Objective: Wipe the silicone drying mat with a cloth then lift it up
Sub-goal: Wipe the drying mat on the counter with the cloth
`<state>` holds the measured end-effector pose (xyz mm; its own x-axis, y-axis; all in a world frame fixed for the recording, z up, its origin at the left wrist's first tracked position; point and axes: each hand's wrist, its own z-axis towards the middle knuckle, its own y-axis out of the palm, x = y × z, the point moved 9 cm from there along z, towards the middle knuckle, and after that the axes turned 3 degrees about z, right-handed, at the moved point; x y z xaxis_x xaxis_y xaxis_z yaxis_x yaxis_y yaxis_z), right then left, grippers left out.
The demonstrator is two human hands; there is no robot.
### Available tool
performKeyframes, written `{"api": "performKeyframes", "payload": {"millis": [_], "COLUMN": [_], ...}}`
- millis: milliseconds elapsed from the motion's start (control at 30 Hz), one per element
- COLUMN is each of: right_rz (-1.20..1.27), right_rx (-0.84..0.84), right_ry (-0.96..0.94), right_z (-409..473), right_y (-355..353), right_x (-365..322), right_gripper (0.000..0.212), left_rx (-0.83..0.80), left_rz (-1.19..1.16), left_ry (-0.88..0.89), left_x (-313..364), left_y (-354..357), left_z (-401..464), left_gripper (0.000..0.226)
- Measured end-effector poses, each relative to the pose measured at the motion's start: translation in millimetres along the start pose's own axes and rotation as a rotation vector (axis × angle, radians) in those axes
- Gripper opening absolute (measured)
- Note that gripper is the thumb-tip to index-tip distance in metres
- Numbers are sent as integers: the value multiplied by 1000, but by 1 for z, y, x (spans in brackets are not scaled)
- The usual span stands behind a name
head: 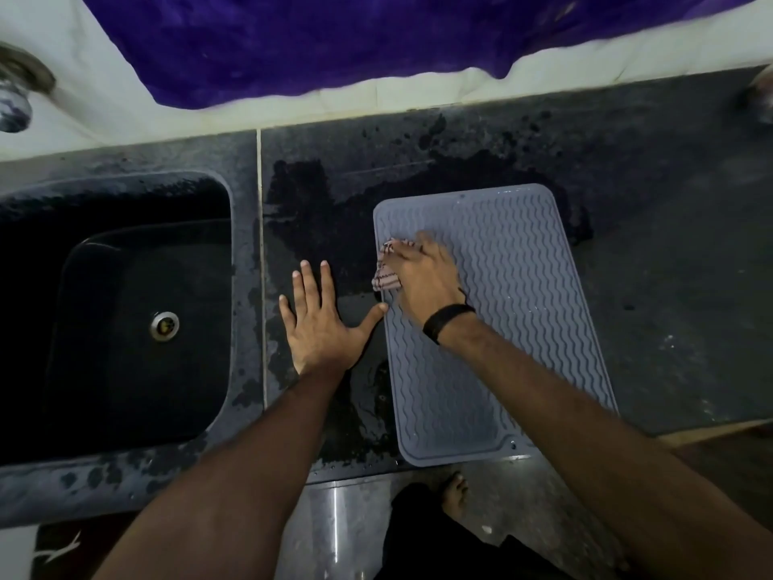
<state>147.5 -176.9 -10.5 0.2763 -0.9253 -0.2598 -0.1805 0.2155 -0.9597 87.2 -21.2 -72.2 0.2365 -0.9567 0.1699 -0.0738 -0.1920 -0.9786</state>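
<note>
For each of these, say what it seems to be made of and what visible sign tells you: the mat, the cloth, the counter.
Mat: looks like grey silicone or soft rubber, matte, with moulded wavy ridges and a raised rim.
Cloth: woven fabric, striped, bunched in soft folds under the right hand.
Counter: probably polished dark stone, speckled, with a straight joint line; wet patches darken it.

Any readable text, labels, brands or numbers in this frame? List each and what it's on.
None readable.
Silicone drying mat: wavy ridges only, no print visible.
Cloth under the right hand: stripes, no lettering.
Black wristband: nothing legible.
Sink drain: no marking can be made out.
</note>
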Motion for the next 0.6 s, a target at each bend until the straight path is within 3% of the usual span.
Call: {"api": "performKeyframes", "payload": {"millis": [167,267,600], "right_rz": [-53,-81,-105], "right_rx": [84,-28,-112], "right_ry": [75,110,3], "right_z": [52,78,4], "right_y": [-33,-24,20], "right_x": [4,1,-7], "right_gripper": [57,51,57], "left_rx": [-23,-33,16], "left_rz": [-8,2,-7], "left_ry": [-8,-13,1], "left_x": [0,-1,-1], "left_y": [2,3,2], "left_z": [2,3,1], "left_gripper": [122,123,119]}}
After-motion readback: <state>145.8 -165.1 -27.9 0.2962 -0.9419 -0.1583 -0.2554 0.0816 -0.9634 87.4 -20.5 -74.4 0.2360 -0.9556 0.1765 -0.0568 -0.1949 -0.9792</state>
